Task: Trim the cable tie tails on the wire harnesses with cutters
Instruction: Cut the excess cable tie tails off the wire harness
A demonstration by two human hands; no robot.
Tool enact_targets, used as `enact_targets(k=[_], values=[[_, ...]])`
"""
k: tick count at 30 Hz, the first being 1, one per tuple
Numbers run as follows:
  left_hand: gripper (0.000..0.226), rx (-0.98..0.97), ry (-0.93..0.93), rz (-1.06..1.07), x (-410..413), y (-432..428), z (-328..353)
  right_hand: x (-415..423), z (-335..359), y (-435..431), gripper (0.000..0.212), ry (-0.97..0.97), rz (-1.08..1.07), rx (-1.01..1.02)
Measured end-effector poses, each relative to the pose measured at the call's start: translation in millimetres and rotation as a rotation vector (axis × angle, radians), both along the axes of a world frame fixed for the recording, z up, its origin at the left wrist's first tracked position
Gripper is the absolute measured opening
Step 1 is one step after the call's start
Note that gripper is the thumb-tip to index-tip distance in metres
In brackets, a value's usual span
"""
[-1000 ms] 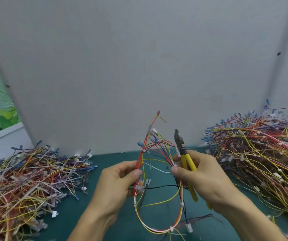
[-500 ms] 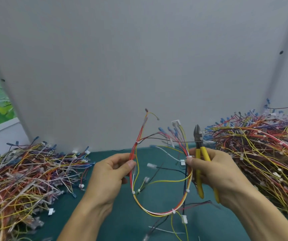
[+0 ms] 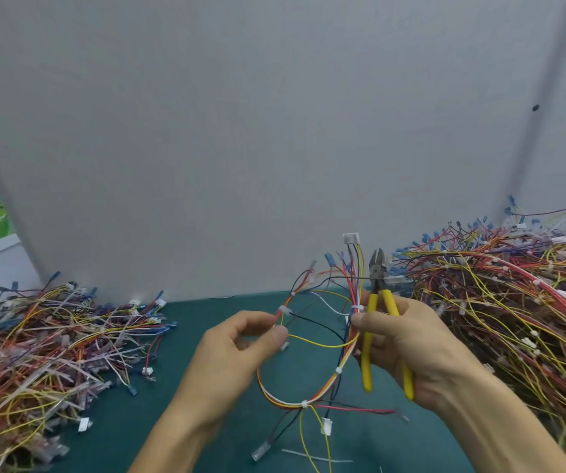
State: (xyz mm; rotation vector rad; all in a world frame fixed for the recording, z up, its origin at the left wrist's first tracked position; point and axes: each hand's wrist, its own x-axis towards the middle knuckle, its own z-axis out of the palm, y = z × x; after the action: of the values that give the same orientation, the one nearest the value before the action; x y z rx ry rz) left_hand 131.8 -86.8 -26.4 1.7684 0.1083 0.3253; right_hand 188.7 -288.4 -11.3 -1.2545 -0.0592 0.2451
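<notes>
A looped wire harness (image 3: 309, 397) of red, yellow, white and black wires hangs between my hands above the green mat. White cable ties (image 3: 284, 310) bind it at several spots. My left hand (image 3: 234, 349) pinches the loop's left side between thumb and fingers. My right hand (image 3: 408, 339) grips the yellow-handled cutters (image 3: 382, 322), jaws pointing up, while its thumb presses the loop's right side near a tie. A white connector (image 3: 351, 238) sticks up at the top of the harness.
A big heap of harnesses (image 3: 513, 295) fills the right side. Another heap (image 3: 43, 346) lies at the left. A cut tie tail (image 3: 315, 458) lies on the green mat (image 3: 206, 336). A grey wall panel (image 3: 274, 131) stands right behind.
Both hands have spread the loop wider and shifted right. The harness has turned, so its white connector now points up beside the cutter jaws.
</notes>
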Motion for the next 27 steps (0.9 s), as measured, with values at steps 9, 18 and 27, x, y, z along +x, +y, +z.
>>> enact_targets(k=[9,18,27], values=[[0.034,0.57,-0.432,-0.154,-8,-27,2,-4,4,9,0.021,0.19,-0.06,0.264],[0.036,0.196,-0.265,-0.053,-1,-22,-5,-15,6,18,0.014,-0.024,-0.038,0.044],[0.052,-0.316,0.031,0.073,5,4,-16,-14,17,2,0.013,-0.129,0.02,0.055]])
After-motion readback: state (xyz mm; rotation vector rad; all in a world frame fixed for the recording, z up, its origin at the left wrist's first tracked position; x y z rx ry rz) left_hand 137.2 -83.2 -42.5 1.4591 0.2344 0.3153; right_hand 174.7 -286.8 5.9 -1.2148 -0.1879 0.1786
